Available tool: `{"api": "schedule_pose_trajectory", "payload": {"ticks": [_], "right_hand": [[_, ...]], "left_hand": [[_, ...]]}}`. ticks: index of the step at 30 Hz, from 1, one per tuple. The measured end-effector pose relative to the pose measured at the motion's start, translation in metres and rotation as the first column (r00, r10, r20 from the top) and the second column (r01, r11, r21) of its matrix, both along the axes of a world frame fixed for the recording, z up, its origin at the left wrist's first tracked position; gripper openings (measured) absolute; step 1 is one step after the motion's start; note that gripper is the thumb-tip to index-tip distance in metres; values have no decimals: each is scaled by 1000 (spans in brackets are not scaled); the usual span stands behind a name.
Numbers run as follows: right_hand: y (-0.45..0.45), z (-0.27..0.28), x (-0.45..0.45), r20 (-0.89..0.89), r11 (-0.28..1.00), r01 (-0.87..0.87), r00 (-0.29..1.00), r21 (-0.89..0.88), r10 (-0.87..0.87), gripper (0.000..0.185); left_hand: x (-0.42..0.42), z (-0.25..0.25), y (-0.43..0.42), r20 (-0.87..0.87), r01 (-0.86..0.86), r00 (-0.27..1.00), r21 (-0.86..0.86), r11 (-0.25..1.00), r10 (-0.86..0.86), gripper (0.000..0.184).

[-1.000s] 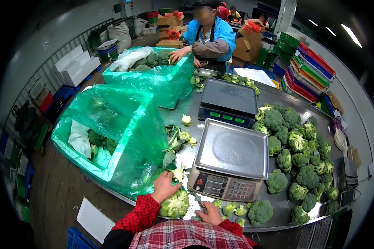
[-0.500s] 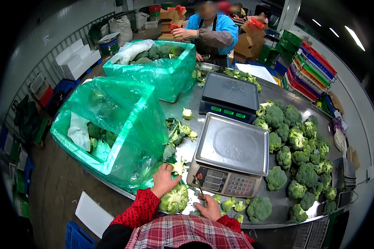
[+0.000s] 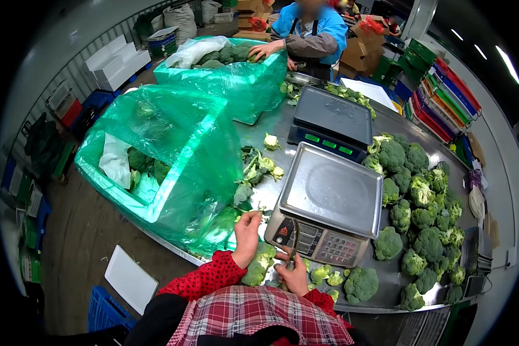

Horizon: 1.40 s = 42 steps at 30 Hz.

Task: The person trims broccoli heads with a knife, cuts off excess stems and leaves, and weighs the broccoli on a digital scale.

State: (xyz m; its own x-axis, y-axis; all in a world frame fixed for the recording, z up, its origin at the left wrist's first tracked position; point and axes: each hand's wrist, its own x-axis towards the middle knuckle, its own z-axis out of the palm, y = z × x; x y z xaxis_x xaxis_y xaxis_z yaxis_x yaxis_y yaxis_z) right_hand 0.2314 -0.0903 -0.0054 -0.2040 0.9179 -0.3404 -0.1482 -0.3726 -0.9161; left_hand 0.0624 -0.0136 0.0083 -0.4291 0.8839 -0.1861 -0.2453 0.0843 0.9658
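Note:
My left hand is raised over the table edge, its fingertips pinched on a small green broccoli scrap. Under that wrist lies a broccoli head, partly covered by the hand. A knife points up from my right hand, which is closed around its handle close to the front of the silver scale. Small broccoli florets lie just right of this hand, beside a larger broccoli head.
A green-lined box stands at left, with another lined box behind. A dark scale sits beyond the silver one. Many broccoli heads cover the table's right side. A co-worker stands across the table.
My left hand has lifted off the broccoli head, pinching a scrap. The knife now points more upright. Across the table, the co-worker's hand has come down onto the broccoli in the far box.

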Motion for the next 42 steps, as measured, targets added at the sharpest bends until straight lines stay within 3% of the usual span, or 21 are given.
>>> {"api": "schedule_pose_trajectory", "payload": {"ticks": [6, 8, 10, 12, 17, 21, 38, 41, 42], "right_hand": [[2, -6, 0, -30, 999, 34, 999, -1, -34, 59], [2, -3, 1, -16, 1000, 23, 1000, 16, -23, 57], [-1, -2, 0, -21, 1000, 14, 1000, -21, -15, 56], [1, -1, 0, -30, 999, 0, 1000, -41, -2, 57], [1, -8, -3, -49, 998, -32, 998, -56, 30, 57], [1, -7, -2, -23, 997, -59, 998, -41, 58, 56], [0, -3, -3, 22, 995, -91, 995, -47, 92, 54], [-1, -4, -3, 41, 993, -109, 993, -51, 111, 54], [-1, -5, -2, 64, 991, -124, 990, -55, 128, 55]], "left_hand": [[-3, -3, 10, 150, -137, 979, -27, 990, 140, 22], [-17, -14, 4, -18, -39, 999, -47, 998, 38, 22], [-30, -18, -3, -41, -14, 999, -109, 994, 9, 22], [-39, -16, -8, -67, 164, 981, -196, 967, -180, 27], [-51, -7, -16, -149, 286, 931, -265, 921, -332, 24], [-60, -8, -19, -93, 309, 935, -260, 915, -343, 24], [-72, -18, -42, -303, 252, 889, -300, 920, -343, 29], [-80, -28, -49, -326, 282, 860, -336, 899, -392, 39], [-83, -29, -54, -417, 310, 775, -403, 861, -474, 48]]}}
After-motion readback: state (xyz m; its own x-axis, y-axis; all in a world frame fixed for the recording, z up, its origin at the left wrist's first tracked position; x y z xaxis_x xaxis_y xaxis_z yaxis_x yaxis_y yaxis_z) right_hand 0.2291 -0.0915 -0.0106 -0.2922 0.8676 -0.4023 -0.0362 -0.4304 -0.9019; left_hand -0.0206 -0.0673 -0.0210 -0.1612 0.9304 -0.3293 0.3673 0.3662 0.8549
